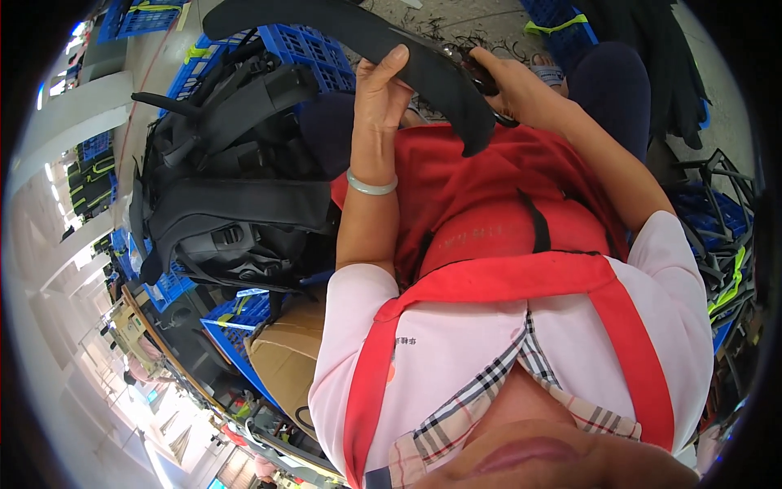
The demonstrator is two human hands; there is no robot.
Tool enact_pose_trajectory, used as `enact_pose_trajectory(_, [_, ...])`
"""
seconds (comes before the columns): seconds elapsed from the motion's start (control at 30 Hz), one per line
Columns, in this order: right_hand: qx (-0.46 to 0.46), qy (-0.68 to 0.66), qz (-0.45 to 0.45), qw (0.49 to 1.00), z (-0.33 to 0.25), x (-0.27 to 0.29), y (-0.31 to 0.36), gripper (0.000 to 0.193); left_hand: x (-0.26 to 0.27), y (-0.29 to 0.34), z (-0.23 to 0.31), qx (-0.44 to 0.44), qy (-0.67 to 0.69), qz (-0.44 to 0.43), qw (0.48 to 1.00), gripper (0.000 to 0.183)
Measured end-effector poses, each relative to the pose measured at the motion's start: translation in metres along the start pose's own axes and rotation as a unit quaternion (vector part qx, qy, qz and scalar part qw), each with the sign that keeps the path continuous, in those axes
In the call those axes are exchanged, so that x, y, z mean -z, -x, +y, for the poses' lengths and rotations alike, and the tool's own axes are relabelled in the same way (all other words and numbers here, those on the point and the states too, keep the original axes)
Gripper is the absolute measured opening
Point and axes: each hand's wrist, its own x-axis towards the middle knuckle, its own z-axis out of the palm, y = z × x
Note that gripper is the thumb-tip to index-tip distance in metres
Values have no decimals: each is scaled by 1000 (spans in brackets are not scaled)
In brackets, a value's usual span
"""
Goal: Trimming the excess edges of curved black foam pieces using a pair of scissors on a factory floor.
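A long, curved black padded strap (444,85) lies across in front of me, above the lap of my red apron (481,220). My left hand (381,88), with a pale bangle on its wrist, is closed on the strap's near edge, thumb on top. Beyond the strap's right side, my right hand (517,88) is closed around dark, glossy-handled scissors (472,72). A dark loop shows under that hand. Their blades are hidden or too dark to make out against the strap.
On my left is a heap of black padded straps and buckled pieces (236,204), with blue crates (305,57) around it. A cardboard box (285,354) stands nearer. Black scraps (489,28) litter the floor ahead. On my right, black strips (725,236) fill another blue crate.
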Motion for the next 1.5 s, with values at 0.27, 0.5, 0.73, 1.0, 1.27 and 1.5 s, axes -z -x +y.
enact_pose_trajectory(0.27, [-80, 0, 23, 997, -14, 4, 6, 36, -1, -14, 11, 42, 50, -27, 997, 14])
enact_pose_trajectory(0.5, [-34, -4, 52, 998, -1, -2, 3, 46, -3, -14, 1, 12, 12, -19, 1000, 13])
enact_pose_trajectory(0.73, [-14, 54, 41, 998, -3, 0, -2, 59, -10, -5, 2, -2, -15, -11, 1000, 14])
enact_pose_trajectory(1.0, [-27, 104, 70, 992, 4, 3, 0, 43, -5, -4, -1, 18, -25, -21, 999, 15])
enact_pose_trajectory(1.27, [-53, 50, 60, 996, 4, 0, 2, 48, 4, -29, 13, -10, -2, -65, 998, 24])
enact_pose_trajectory(1.5, [-32, 61, 37, 997, -7, 3, -3, 57, 7, -16, 4, -30, -10, -37, 999, 22])
